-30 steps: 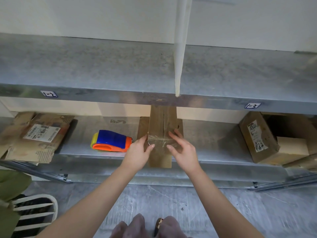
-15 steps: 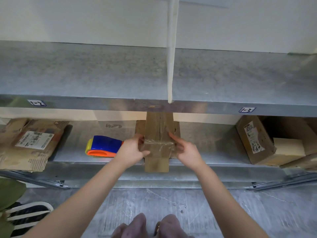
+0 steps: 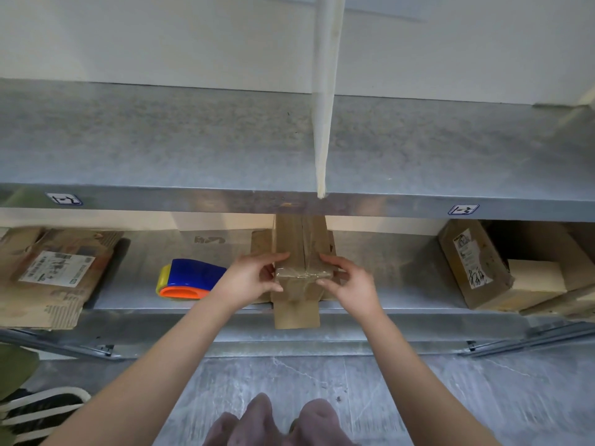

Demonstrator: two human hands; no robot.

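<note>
Where the lower shelf (image 3: 402,284) meets its front lip, a narrow cardboard box (image 3: 301,239) stands with one flap hanging over the edge. Left hand (image 3: 254,278): grip holding the box's near left corner, thumb on top, fingers against the side. Right hand (image 3: 349,281): grip holding the near right corner in like manner. Clear tape (image 3: 302,280) runs across the box's near top edge between the two hands. Tape dispenser (image 3: 190,280), blue with an orange base, lies on the same shelf just left of the left hand; contact cannot be told. Flattened cardboard (image 3: 54,275) lies at the shelf's far left. A labelled carton (image 3: 473,265) sits tilted at the far right.
</note>
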